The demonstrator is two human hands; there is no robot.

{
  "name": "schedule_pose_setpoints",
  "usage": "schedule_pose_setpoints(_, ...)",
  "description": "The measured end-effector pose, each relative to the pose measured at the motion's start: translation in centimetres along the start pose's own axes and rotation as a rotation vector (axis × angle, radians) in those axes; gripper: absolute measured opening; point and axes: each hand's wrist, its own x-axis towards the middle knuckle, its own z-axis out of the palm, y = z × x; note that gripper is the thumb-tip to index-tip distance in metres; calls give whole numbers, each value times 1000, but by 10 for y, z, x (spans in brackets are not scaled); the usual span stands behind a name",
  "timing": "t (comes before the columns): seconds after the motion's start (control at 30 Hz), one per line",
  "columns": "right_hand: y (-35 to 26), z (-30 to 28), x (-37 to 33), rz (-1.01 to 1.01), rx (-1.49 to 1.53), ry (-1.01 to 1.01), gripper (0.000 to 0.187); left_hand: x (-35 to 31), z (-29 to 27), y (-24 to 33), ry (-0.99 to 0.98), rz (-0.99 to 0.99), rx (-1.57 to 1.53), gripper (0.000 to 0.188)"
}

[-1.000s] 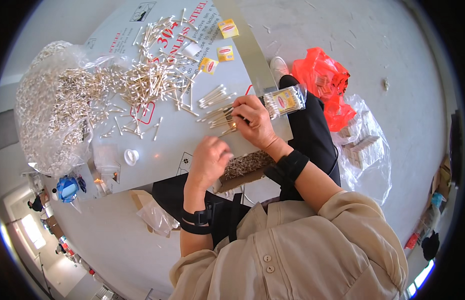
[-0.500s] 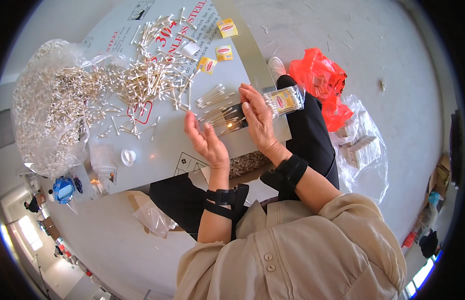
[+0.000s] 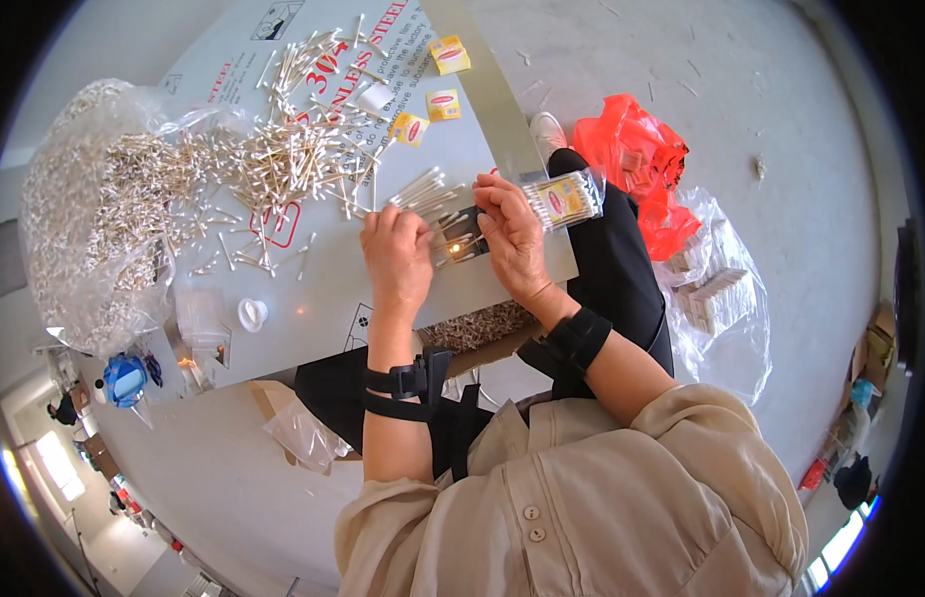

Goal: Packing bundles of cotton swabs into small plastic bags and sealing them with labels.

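Observation:
Close to the table's near edge, my left hand [image 3: 396, 257] is closed, its curled fingers at the ends of a few cotton swabs [image 3: 462, 239] lying over a dark patch. Across from it, my right hand [image 3: 516, 241] has its fingers bent together into a pinch; what they hold, if anything, is hidden. A short row of swabs [image 3: 424, 191] lies just beyond both hands. Right beside my right hand, a clear packet of cotton swabs [image 3: 567, 199] with a yellow label card rests at the table's edge.
A large heap of loose swabs [image 3: 283, 164] spreads from an open clear bag [image 3: 84, 219] at left. Yellow cards [image 3: 443, 104] lie farther back, a small white cup [image 3: 252, 314] nearer. On the floor to the right are a red bag [image 3: 636, 159] and a clear bag of packs [image 3: 721, 298].
My left hand has turned over and moved up and left, its spread fingers closing down at the swabs. My right hand stays in place with its fingers curled in more.

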Motion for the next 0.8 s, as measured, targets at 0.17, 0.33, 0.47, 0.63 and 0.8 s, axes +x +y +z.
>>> schedule_pose_setpoints(0.17,7,-3,2,9,55,20,30,-15,-15,1,55,13,-120,17)
schedule_pose_setpoints(0.33,14,-10,3,63,93,-12,27,-57,-34,16,-282,52,-327,19)
schedule_pose_setpoints(0.47,12,-9,3,41,52,-28,27,-64,-20,2,-21,-258,-337,29)
schedule_pose_setpoints(0.63,8,-8,3,47,36,-32,27,-47,-12,0,40,-133,-73,39)
schedule_pose_setpoints(0.8,6,-7,3,66,83,-36,28,-37,1,3,69,-109,2,42)
